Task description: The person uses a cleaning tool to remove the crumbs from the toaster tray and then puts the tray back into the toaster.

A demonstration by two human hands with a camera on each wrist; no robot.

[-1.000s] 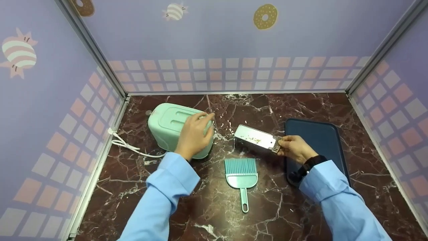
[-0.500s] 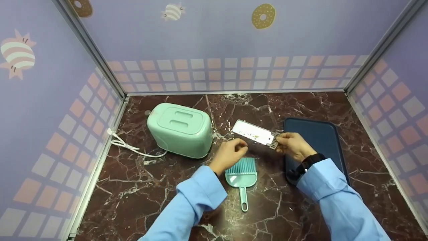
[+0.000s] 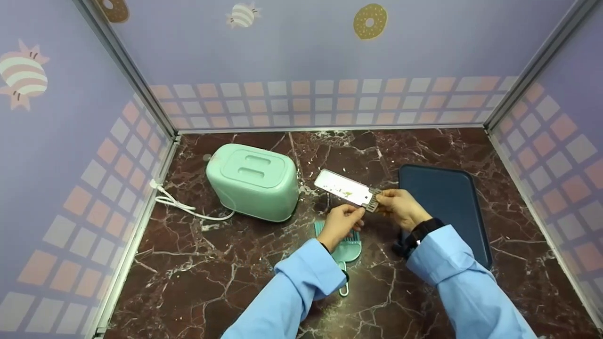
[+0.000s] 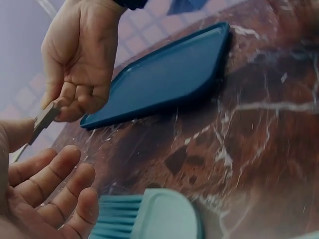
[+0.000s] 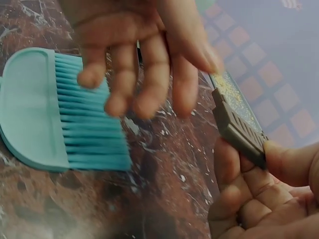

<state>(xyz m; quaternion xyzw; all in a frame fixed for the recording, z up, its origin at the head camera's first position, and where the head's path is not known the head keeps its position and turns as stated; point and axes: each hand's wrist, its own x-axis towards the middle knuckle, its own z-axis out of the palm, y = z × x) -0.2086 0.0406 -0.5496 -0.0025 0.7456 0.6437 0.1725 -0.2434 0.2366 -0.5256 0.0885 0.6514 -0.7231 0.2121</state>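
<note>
My right hand (image 3: 401,205) pinches a toaster crumb tray (image 3: 340,186) by its brown ribbed end. The pale plate of the tray, scattered with crumbs, points toward the toaster (image 3: 254,182), a mint-green one. Beside that ribbed end is my left hand (image 3: 338,227); the right wrist view shows its thumb (image 5: 192,42) right at the tray's edge and its other fingers apart, holding nothing. Partly hidden beneath the left hand lies a teal brush (image 5: 35,107), bristles away from me, seemingly on a matching dustpan.
A dark blue tray (image 3: 445,202) lies to the right, behind my right wrist. The white power cord (image 3: 176,203) coils left of the toaster. Crumbs are scattered on the dark marbled surface (image 3: 198,282) near the toaster. Patterned panels (image 3: 301,52) enclose the back and sides.
My left hand has left the top of the toaster and moved right, to the crumb tray's near corner. My right hand has brought the crumb tray slightly left.
</note>
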